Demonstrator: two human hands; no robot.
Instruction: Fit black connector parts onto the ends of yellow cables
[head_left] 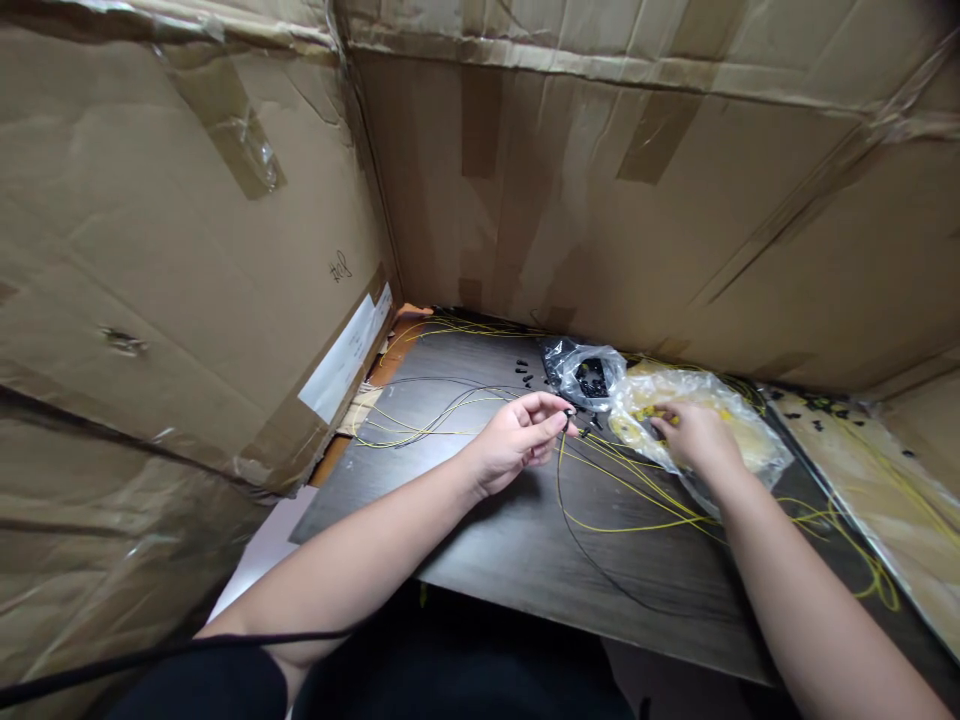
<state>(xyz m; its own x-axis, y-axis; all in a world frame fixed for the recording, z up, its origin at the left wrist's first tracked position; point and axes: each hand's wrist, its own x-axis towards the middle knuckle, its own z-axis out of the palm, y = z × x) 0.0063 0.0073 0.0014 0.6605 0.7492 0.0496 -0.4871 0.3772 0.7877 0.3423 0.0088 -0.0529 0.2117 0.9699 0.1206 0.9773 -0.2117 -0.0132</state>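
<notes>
My left hand (523,440) pinches a small black connector piece (568,413) between thumb and fingertips, above the middle of the table. Yellow and black wires (581,525) run close under that hand; whether one is fixed to the piece I cannot tell. To the right, my right hand (697,438) reaches into a clear plastic bag (750,440) of small yellow parts. Its thumb and fingers are drawn together at the bag's mouth, and what lies between them is too small to make out. A second clear bag (611,372) holding black parts stands just behind the hands.
Loose black pieces (523,374) lie on the dark table (480,545) near the back. Looped yellow wires (405,430) spread to the left and more to the right. Cardboard walls (525,200) enclose the table. A cardboard sheet (847,470) with black bits lies at right.
</notes>
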